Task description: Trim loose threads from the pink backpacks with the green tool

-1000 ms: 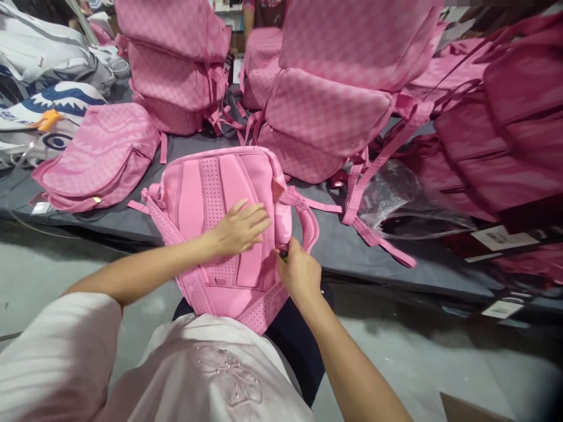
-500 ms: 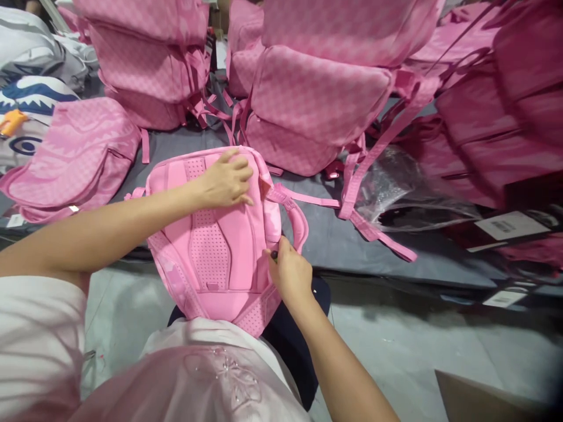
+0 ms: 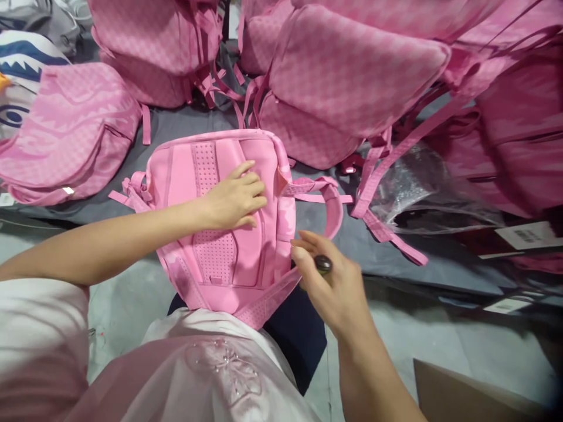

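Observation:
A pink backpack (image 3: 211,246) lies back-panel up, half on the grey table (image 3: 325,228) and half on my lap. My left hand (image 3: 235,199) rests flat on its padded back, fingers stretched out. My right hand (image 3: 332,281) hovers just right of the bag's lower side. It pinches a small dark object (image 3: 323,264) between thumb and fingers; I cannot make out what it is. One shoulder strap (image 3: 328,196) loops out to the right, above that hand.
Stacks of pink checkered backpacks (image 3: 352,76) crowd the back and right of the table. Another pink bag (image 3: 65,135) lies at the left, with white and blue bags (image 3: 20,58) behind it. A clear plastic bag (image 3: 409,187) sits right. A cardboard corner (image 3: 466,392) shows lower right.
My left hand slid from the bag's top edge down to the middle of the back panel. My right hand drew away from the bag's side, to the right, with the dark object.

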Demonstrator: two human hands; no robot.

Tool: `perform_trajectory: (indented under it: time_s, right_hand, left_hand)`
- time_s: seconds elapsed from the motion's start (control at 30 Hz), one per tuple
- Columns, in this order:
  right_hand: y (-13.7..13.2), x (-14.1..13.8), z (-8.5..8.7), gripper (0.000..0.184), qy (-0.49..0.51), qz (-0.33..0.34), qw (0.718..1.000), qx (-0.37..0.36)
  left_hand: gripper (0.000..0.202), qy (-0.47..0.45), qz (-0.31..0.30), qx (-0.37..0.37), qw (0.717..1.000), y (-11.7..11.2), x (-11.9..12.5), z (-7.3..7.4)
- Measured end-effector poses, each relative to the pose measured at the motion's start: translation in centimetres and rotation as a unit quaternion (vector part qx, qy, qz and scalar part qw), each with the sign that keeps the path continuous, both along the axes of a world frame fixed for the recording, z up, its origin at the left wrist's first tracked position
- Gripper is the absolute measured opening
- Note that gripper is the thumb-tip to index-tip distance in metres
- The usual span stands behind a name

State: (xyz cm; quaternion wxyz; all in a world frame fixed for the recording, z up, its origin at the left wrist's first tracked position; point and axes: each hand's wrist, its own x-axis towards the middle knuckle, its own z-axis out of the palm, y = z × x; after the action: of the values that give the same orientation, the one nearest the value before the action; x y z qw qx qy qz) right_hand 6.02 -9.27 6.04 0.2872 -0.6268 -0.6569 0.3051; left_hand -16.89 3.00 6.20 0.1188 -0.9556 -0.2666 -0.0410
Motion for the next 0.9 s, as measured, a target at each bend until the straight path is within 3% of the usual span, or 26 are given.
perform_trajectory:
  time_s: [0.07,0.13,0.23,0.33,0.5,0.6,0.73,0.9]
  right_hand:
    - [-0.1,0.3,0.8,0.073,0.059,0.022,0.998,-0.007]
    - [0.1,0.5,0.8,0.088,0.113,0.039,0.991,-0.065]
    - [0.6,0.4,0.0,0.095,0.241,0.003,0.968,-0.074]
    - [1.0,-0.3,-0.9,0.074,0.295,-0.063,0.953,-0.003]
    - [1.6,-2.1,-2.8,0.033,0.274,-0.060,0.956,0.091]
    - [1.9,-3.0,-4.0,0.026,0.282,-0.113,0.944,0.126]
    - [2.1,-3.9,-4.8,0.025,0.303,-0.184,0.923,0.151]
    - [2.3,-4.9,-5.1,0.026,0.271,-0.180,0.932,0.159]
  left_hand:
    - [0.039,-0.023,0.020,0.002,1.000,-0.2,0.4,-0.9]
    - [0.037,-0.041,0.032,-0.005,0.999,0.0,0.5,-1.3]
    - [0.033,-0.061,0.031,-0.028,0.997,0.2,0.4,-1.5]
    - [0.029,-0.083,0.011,-0.041,0.996,-0.1,0.2,-1.5]
    - [0.027,-0.103,0.036,-0.045,0.993,-1.4,0.3,-2.0]
    - [0.024,-0.131,0.039,-0.045,0.990,-1.9,0.4,-2.7]
    - [0.019,-0.182,-0.007,-0.048,0.982,-2.0,0.0,-3.5]
    - [0.012,-0.194,-0.022,-0.016,0.981,-2.1,-0.1,-4.0]
